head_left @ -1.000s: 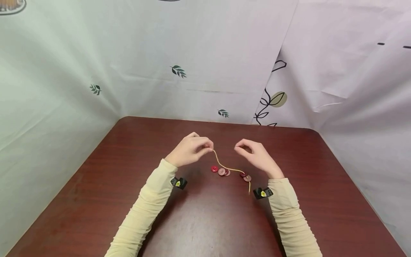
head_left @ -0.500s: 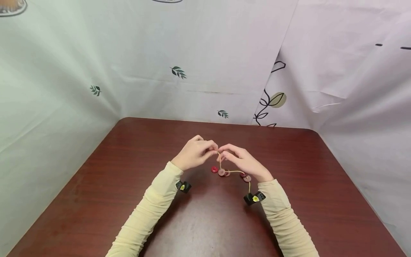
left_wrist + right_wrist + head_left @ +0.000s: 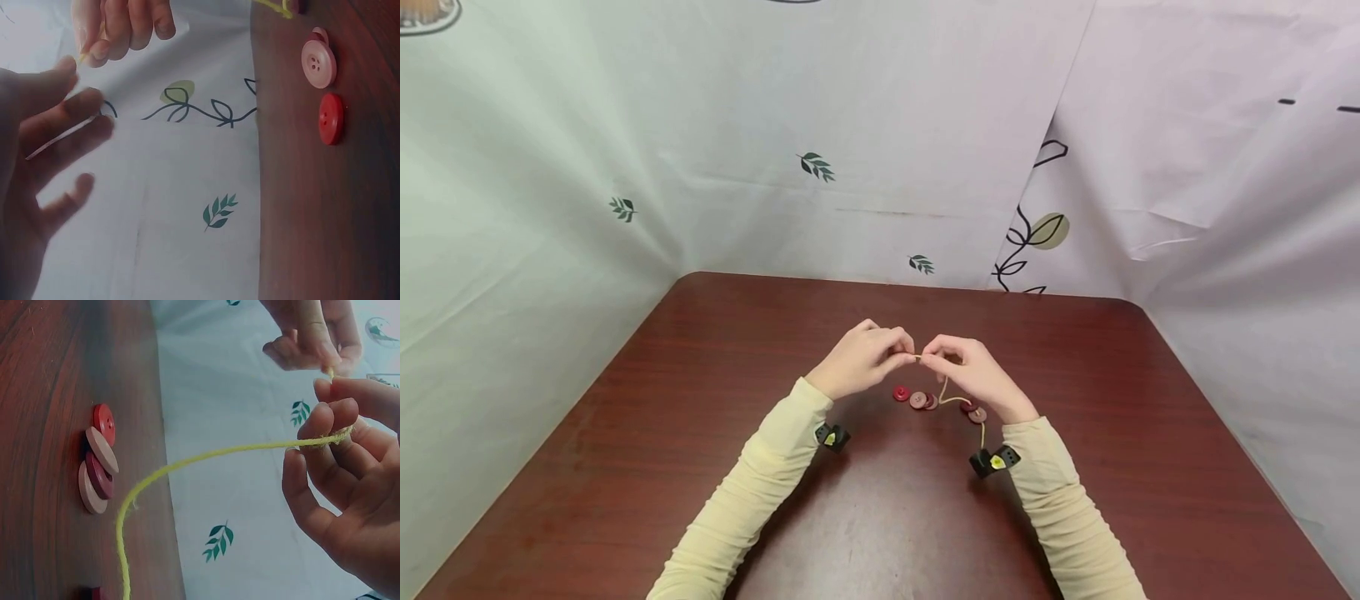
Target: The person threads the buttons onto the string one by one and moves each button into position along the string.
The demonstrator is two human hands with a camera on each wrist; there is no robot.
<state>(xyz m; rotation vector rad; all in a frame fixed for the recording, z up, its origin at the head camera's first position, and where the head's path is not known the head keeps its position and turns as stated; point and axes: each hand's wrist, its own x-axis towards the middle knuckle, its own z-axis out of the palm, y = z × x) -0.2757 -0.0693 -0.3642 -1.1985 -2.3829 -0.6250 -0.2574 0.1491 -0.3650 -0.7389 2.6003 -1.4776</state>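
A yellow string (image 3: pixel 212 452) runs between my hands, raised over the table. My left hand (image 3: pixel 863 360) pinches it near one end with thumb and forefinger. Close beside it, my right hand (image 3: pixel 972 375) pinches the same string, and its slack hangs from these fingers to the tabletop. There it passes through a pinkish-brown button (image 3: pixel 977 415) and a dark red button (image 3: pixel 967 407). A loose bright red button (image 3: pixel 332 119) lies below my hands, with a pink button (image 3: pixel 319 64) next to it. Further buttons overlap behind that one, one of them dark red (image 3: pixel 100 475).
The brown wooden table (image 3: pixel 880 517) has rounded far corners. White sheeting (image 3: pixel 880 108) printed with leaves hangs behind it and on both sides. A black camera strap sits on each wrist, over cream sleeves (image 3: pixel 741 487).
My right hand has moved left to meet my left hand and now pinches the string. My left hand has shifted slightly right. The string's slack now hangs from my right hand.
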